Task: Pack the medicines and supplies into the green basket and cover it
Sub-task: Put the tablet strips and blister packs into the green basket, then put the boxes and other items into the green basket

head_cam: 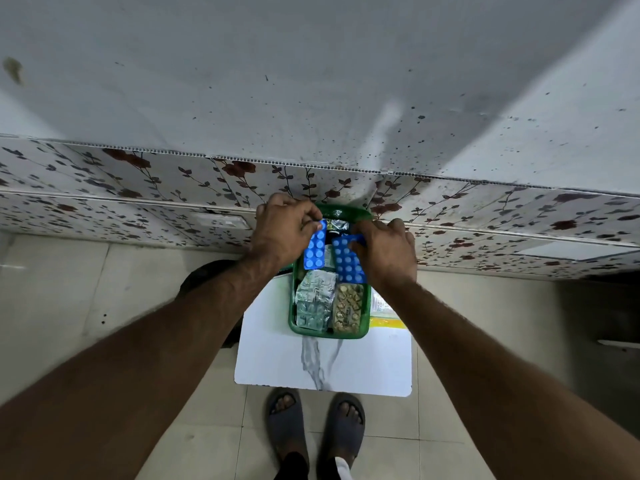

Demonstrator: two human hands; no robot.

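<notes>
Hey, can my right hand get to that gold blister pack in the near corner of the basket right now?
Probably yes. The gold blister pack lies uncovered on top in the green basket, just below the right hand, but that hand is holding a blue blister pack and would need to drop it first.

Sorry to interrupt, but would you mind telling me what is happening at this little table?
A person is packing medicines into a green basket on a small white table. The left hand holds one blue blister strip and the right hand holds another blue strip, both over the basket's far half. Silver strips and a gold strip already lie in the near half. No cover is on yet.
</notes>
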